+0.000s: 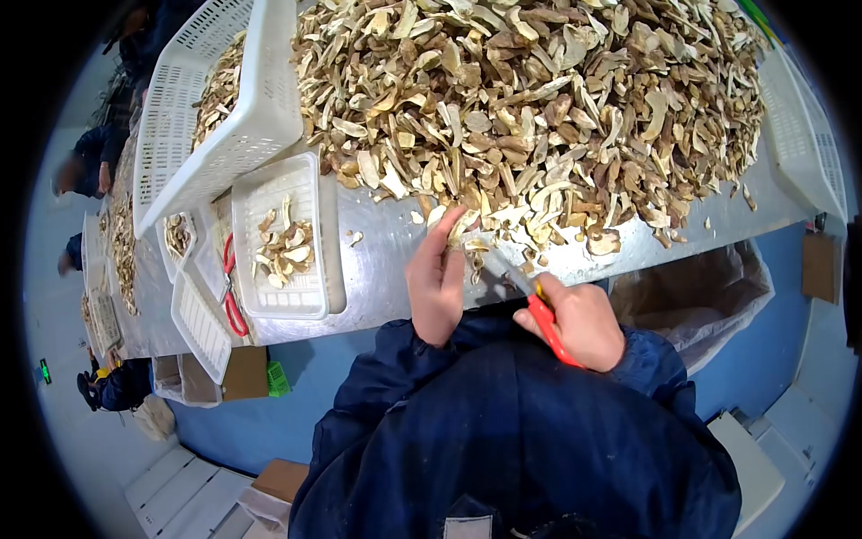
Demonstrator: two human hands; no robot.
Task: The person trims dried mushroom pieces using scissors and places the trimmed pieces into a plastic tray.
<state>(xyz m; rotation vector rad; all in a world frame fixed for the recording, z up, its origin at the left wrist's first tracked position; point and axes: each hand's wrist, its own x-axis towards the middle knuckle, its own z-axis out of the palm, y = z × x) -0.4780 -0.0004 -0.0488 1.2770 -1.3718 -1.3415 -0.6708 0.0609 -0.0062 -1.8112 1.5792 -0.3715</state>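
A cutting tool (549, 328) with red handles, a touch of yellow and a blurred metal end is sitting in the grasp of the right hand (585, 325), slanting up and leftward toward the sliced mushroom pieces (539, 117). These are lying heaped in a broad, jumbled mound, showing cream faces and brown edges, many curling. Paler pieces are lying scattered along its near edge, some beside the left hand's fingertips (460, 216).

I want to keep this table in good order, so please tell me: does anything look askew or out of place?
The small white tray beside the red-handled tool lying on the table looks askew: its near corner seems to stick out past the edge.
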